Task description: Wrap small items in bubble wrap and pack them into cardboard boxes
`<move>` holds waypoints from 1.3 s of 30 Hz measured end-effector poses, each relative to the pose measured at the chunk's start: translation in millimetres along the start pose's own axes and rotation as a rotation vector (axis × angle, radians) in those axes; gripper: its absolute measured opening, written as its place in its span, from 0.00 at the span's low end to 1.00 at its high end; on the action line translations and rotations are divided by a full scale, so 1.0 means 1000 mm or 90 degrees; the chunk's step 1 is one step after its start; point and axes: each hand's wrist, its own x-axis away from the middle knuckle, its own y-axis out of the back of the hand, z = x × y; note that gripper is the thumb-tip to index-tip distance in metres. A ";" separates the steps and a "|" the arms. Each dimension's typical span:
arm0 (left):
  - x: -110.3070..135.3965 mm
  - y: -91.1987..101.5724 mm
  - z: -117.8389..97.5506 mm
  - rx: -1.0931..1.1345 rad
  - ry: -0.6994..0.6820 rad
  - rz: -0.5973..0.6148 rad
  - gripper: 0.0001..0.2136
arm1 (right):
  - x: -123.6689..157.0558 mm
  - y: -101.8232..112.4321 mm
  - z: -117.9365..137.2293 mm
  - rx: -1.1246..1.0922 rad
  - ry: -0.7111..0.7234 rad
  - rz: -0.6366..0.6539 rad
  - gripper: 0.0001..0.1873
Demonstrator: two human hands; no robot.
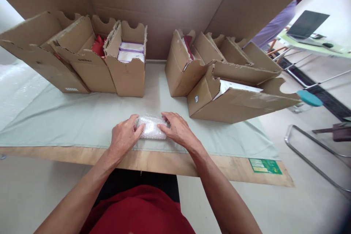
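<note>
A small package in clear bubble wrap (pixel 151 127) lies near the front of the cloth-covered table, between my two hands. At its left end, my left hand (pixel 124 132) grips it with thumb and fingers. My right hand (pixel 175 127) holds the opposite end, the thumb resting on top and the fingers along the far edge. What the wrap encloses cannot be made out. Both hands rest close to the pale green cloth (pixel 98 117).
Open cardboard boxes stand behind: one with white-and-purple packs (pixel 131 52), one with a red item (pixel 98 46), and a front right box (pixel 219 106) with white paper. Tall cardboard (pixel 153 14) walls the back. Bubble wrap (pixel 16 91) lies left. A person's purple sleeve (pixel 274 25) shows right.
</note>
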 end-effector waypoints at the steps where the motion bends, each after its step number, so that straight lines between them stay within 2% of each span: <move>1: 0.002 -0.001 0.002 0.030 -0.006 -0.011 0.19 | 0.000 0.000 0.001 -0.012 0.011 0.014 0.18; 4: 0.010 0.002 0.008 0.164 -0.021 -0.049 0.22 | 0.006 -0.001 0.000 -0.070 0.059 0.035 0.08; 7: 0.023 0.012 0.013 0.259 -0.012 -0.065 0.27 | 0.021 0.000 -0.001 -0.153 0.102 0.001 0.06; 11: 0.041 0.024 0.013 0.306 0.009 0.028 0.32 | 0.043 0.008 0.006 -0.218 0.176 -0.051 0.07; 15: 0.048 0.024 0.011 0.384 0.018 0.114 0.24 | 0.059 0.018 0.011 -0.276 0.218 -0.063 0.08; 17: 0.046 0.022 0.011 0.444 0.036 0.137 0.22 | 0.067 0.020 0.005 -0.370 0.183 -0.084 0.18; 20: 0.044 0.017 0.008 0.517 0.055 0.120 0.24 | 0.079 0.017 -0.008 -0.510 0.111 -0.073 0.41; 21: 0.045 0.014 0.007 0.529 0.053 0.111 0.24 | 0.082 0.015 -0.010 -0.533 0.096 -0.062 0.44; 23: 0.046 0.008 0.004 0.545 0.037 0.112 0.22 | 0.088 0.013 -0.009 -0.542 0.081 -0.053 0.38; 25: 0.048 0.001 0.001 0.558 0.016 0.117 0.20 | 0.091 0.019 -0.004 -0.516 0.080 -0.068 0.24; 27: 0.048 -0.004 0.000 0.572 -0.010 0.101 0.20 | 0.094 0.036 -0.001 -0.489 0.078 -0.093 0.13; 29: 0.047 -0.007 0.002 0.579 -0.045 0.072 0.22 | 0.097 0.066 -0.006 -0.493 0.062 -0.152 0.12; 30: 0.046 -0.009 0.004 0.575 -0.058 0.056 0.24 | 0.098 0.086 -0.012 -0.506 0.045 -0.202 0.14; 33: 0.044 -0.018 0.010 0.530 -0.061 0.043 0.24 | 0.095 0.149 -0.037 -0.524 -0.022 -0.438 0.16; 34: 0.044 -0.022 0.012 0.507 -0.052 0.041 0.24 | 0.090 0.168 -0.046 -0.525 -0.034 -0.490 0.14; 35: 0.045 -0.026 0.012 0.483 -0.045 0.042 0.23 | 0.085 0.184 -0.056 -0.530 -0.046 -0.516 0.13; 37: 0.047 -0.033 0.010 0.435 -0.046 0.027 0.20 | 0.070 0.209 -0.072 -0.541 -0.073 -0.513 0.10; 39: 0.049 -0.037 0.006 0.395 -0.079 0.004 0.17 | 0.054 0.223 -0.084 -0.538 -0.122 -0.451 0.11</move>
